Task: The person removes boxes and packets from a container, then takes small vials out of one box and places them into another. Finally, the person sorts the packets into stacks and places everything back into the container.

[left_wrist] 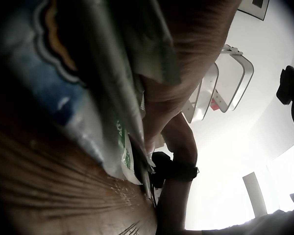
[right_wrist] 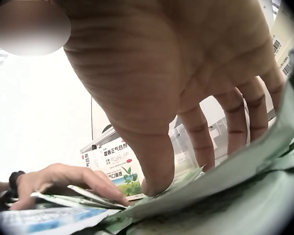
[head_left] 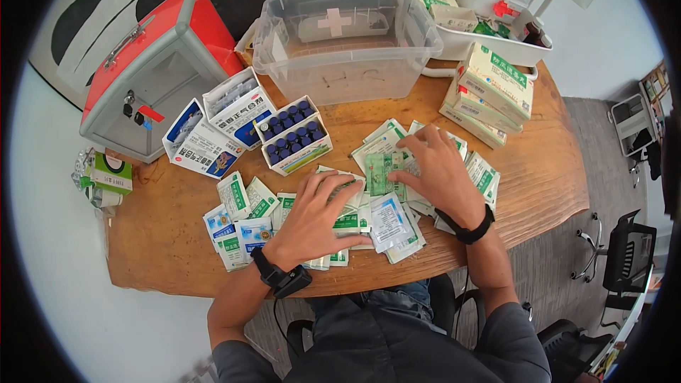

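Flat sachets with green and white print lie in a loose pile along the table's near side. My left hand (head_left: pixel 316 220) rests over the middle of them, fingers stretched across the sachets and thumb spread toward the near side. A white-and-blue sachet (head_left: pixel 390 222) lies just right of that thumb. My right hand (head_left: pixel 443 177) is over the right part of the pile, its thumb and forefinger at the edge of a green sachet (head_left: pixel 383 174). In the right wrist view, the thumb (right_wrist: pixel 157 171) touches the sachets, apart from the bent fingers. Blue-and-white sachets (head_left: pixel 254 232) lie at the pile's left.
Behind the pile stand a box of blue-capped vials (head_left: pixel 296 142) and white-and-blue medicine boxes (head_left: pixel 237 110). Farther back are a red-and-grey case (head_left: pixel 152 64), a clear plastic bin (head_left: pixel 340 74) and a white tray (head_left: pixel 489 46). Stacked green-and-white boxes (head_left: pixel 493 89) stand at the right.
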`<act>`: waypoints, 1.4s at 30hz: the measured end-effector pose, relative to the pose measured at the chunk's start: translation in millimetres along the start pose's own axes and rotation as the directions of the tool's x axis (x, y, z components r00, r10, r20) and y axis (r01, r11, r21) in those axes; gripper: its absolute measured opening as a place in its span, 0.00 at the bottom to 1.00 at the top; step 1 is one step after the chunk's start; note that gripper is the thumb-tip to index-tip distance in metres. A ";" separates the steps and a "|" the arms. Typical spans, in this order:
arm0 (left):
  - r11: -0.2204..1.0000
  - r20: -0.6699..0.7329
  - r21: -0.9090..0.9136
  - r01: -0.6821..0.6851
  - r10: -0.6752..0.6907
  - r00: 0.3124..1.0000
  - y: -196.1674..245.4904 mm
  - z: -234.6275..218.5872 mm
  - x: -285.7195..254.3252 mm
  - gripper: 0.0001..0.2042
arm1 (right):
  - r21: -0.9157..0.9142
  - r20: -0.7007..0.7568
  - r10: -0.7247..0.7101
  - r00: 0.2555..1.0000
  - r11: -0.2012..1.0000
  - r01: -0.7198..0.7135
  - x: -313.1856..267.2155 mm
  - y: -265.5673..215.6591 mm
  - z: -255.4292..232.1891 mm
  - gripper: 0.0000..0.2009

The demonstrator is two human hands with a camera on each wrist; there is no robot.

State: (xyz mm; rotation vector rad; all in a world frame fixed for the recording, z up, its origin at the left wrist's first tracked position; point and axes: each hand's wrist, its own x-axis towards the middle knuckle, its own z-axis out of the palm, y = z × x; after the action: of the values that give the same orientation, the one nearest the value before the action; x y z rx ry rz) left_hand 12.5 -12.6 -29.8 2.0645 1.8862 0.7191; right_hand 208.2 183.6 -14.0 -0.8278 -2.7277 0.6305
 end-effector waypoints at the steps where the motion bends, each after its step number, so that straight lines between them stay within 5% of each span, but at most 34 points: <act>1: 1.000 -0.011 -0.014 -0.004 0.004 1.000 -1.4 0.6 -0.8 0.46 | -0.008 -0.049 -0.047 0.998 0.999 0.046 -2.3 -0.8 -3.4 0.31; 2: 1.000 -0.025 -0.028 -0.008 0.008 1.000 -2.7 0.8 -2.0 0.45 | -0.020 -0.098 -0.096 0.991 0.995 0.094 -4.7 -1.5 -7.7 0.31; 4: 1.000 -0.031 0.008 -0.005 0.005 1.000 -4.3 1.2 -3.4 0.45 | 0.023 0.033 -0.057 0.998 0.998 0.056 -10.3 -3.6 -19.7 0.39; 7: 0.998 -0.045 0.067 -0.012 0.016 0.999 -7.8 1.9 -6.5 0.46 | -0.015 0.355 -0.124 0.927 0.990 0.138 -19.6 -16.9 -27.0 0.62; 12: 0.997 -0.006 0.081 -0.015 0.016 1.000 -3.5 -7.6 -10.9 0.54 | -0.121 0.436 -0.136 0.890 0.971 0.208 -26.9 -38.2 -0.4 0.67; 18: 0.996 0.113 0.092 -0.001 -0.009 0.994 -7.6 -7.7 -14.8 0.61 | -0.112 0.351 -0.154 0.924 0.972 0.204 -21.0 -36.1 3.7 0.60; 24: 0.997 0.084 0.076 0.016 -0.023 0.996 -10.3 -2.9 -15.2 0.54 | -0.120 0.290 -0.140 0.947 0.976 0.181 -17.2 -35.0 -4.3 0.50; 32: 1.000 -0.032 -0.001 0.021 -0.021 0.999 -8.1 -0.8 -12.0 0.43 | 0.087 0.048 -0.247 0.968 0.966 0.243 -0.3 -15.1 -0.1 0.27; 42: 1.000 -0.071 0.023 0.016 -0.014 0.997 -3.0 -0.5 -13.2 0.40 | 0.099 -0.007 -0.087 0.996 0.991 0.087 7.4 1.6 -6.9 0.25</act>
State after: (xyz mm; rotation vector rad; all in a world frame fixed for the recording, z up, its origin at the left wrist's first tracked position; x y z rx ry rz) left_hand 9.1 -25.1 -33.4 2.0629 1.9551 0.7792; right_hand 205.1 191.3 -8.0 -0.6818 -2.6890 0.7385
